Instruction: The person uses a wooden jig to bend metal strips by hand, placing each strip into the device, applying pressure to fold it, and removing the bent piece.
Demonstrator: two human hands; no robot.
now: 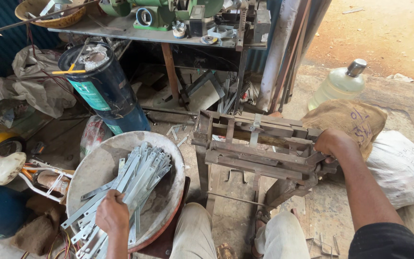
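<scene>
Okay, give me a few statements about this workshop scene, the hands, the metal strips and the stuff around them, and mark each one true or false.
1. The left hand rests on a bundle of flat grey metal strips lying in a round metal pan. True.
2. The right hand holds a red hammer. False: it grips the right end of a rusty steel bench jig.
3. A dark blue cylindrical drum stands behind the pan. True.
4. The clear plastic bottle with a metal cap sits inside the pan. False: it stands on the ground at upper right, beside a brown burlap sack.
5. One strip lies across the jig. True.
</scene>
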